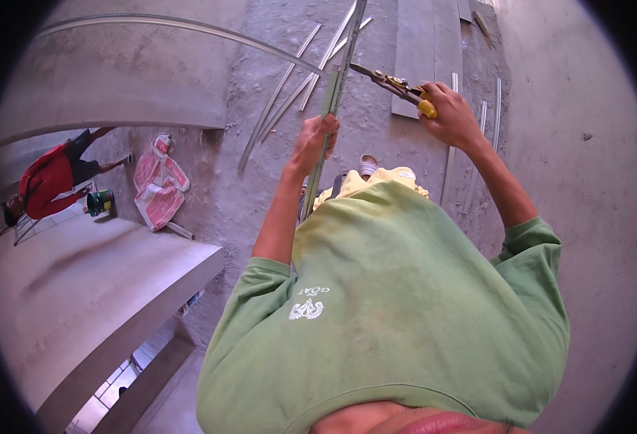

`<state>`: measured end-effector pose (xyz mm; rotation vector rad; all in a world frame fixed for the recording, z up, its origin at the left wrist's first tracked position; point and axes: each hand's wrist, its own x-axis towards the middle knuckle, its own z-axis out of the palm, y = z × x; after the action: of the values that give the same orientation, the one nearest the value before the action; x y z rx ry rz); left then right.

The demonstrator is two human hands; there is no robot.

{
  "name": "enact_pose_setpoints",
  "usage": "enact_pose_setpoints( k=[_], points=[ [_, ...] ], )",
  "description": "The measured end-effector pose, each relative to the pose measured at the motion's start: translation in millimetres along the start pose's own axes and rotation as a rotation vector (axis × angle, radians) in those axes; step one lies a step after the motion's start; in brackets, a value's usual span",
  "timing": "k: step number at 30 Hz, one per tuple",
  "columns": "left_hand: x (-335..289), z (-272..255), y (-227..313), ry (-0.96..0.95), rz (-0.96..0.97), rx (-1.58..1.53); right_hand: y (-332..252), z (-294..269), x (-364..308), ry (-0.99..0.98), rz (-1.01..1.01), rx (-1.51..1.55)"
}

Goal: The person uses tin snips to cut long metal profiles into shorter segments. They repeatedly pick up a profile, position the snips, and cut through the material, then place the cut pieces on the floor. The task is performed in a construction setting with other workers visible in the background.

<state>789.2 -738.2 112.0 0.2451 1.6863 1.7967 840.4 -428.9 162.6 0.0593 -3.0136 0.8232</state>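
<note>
My left hand (313,147) is closed around a long, thin metal channel (330,98) that runs upright past my left side and out at the top edge. In my right hand (450,116) is a pair of tin snips (393,85) with yellow grips and dark blades. The snips point left, and their tip is right by the channel's edge; whether it touches, I cannot tell. Another long metal strip (188,24) comes in from the left and meets or passes behind the channel above my left hand.
Several metal strips (278,94) lie on the rough floor ahead, with more strips (485,123) to the right. Grey boards (425,54) lie beyond. At left are a crumpled red-and-white sack (160,184), a dark bucket (101,203), a concrete ledge (108,282) and a person in red (47,181).
</note>
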Motion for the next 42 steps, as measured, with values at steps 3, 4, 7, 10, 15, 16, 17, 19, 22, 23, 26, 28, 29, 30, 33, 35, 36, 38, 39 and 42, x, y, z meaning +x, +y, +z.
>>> enact_pose_setpoints(
  k=[3, 4, 7, 10, 15, 16, 17, 19, 22, 23, 26, 28, 29, 30, 33, 35, 36, 38, 39, 42],
  points=[
    [-2.6, 0.1, -1.7, 0.007, 0.018, 0.02, 6.8, 2.6, 2.9, 0.031, -0.044, 0.006],
    [-2.7, 1.7, -1.7, 0.011, 0.028, 0.03, 8.7, 1.9, 3.9, 0.047, -0.06, 0.008],
    [-3.0, 1.1, -3.6, 0.023, 0.046, 0.065, 8.3, -3.3, 5.4, 0.046, -0.085, 0.003],
    [-3.1, 0.2, -5.5, 0.036, 0.05, 0.093, 9.0, -3.7, 5.7, 0.062, -0.107, 0.037],
    [-2.7, 0.9, -2.3, 0.063, 0.054, 0.135, 6.7, -0.4, 7.6, 0.046, -0.097, 0.013],
    [-1.8, 1.8, -0.3, 0.062, 0.051, 0.139, 6.9, 0.1, 8.1, 0.042, -0.096, 0.005],
    [-3.4, 2.6, 1.8, 0.061, 0.042, 0.146, 6.0, 0.3, 7.5, 0.054, -0.101, 0.014],
    [-4.6, 5.3, 1.5, 0.071, 0.049, 0.15, 4.8, -0.4, 7.2, 0.076, -0.111, 0.03],
    [-2.9, 3.2, -2.7, 0.083, 0.057, 0.153, 6.7, 2.6, 9.8, 0.065, -0.11, 0.02],
    [-2.6, 3.4, -3.3, 0.084, 0.059, 0.153, 8.0, 3.9, 10.5, 0.07, -0.113, 0.021],
    [-2.9, 2.1, -2.1, 0.077, 0.055, 0.17, 13.2, 9.1, 14.7, 0.091, -0.131, 0.021],
    [-3.9, 2.4, -4.9, 0.083, 0.056, 0.161, 16.2, 11.8, 16.6, 0.115, -0.155, 0.021],
    [-3.5, 2.3, -5.6, 0.087, 0.059, 0.154, 15.4, 11.0, 16.5, 0.111, -0.15, 0.02],
    [-3.2, 1.7, -5.6, 0.084, 0.06, 0.152, 14.1, 10.0, 15.4, 0.107, -0.145, 0.018],
    [-2.5, 0.9, -5.1, 0.082, 0.067, 0.151, 11.3, 6.9, 14.4, 0.097, -0.151, 0.006],
    [-2.0, -0.3, -3.6, 0.083, 0.075, 0.16, 10.0, 6.5, 14.7, 0.089, -0.148, -0.001],
    [-2.4, 0.0, -2.4, 0.08, 0.069, 0.157, 9.4, 7.0, 14.6, 0.086, -0.139, -0.004],
    [-3.2, 0.4, 1.1, 0.075, 0.058, 0.153, 9.4, 8.3, 14.2, 0.082, -0.133, -0.002],
    [-3.1, 0.1, 0.6, 0.077, 0.056, 0.153, 9.6, 9.3, 13.8, 0.083, -0.136, 0.003],
    [-2.6, -0.9, -3.3, 0.079, 0.054, 0.154, 8.1, 10.6, 12.7, 0.093, -0.134, 0.03]
  ],
)
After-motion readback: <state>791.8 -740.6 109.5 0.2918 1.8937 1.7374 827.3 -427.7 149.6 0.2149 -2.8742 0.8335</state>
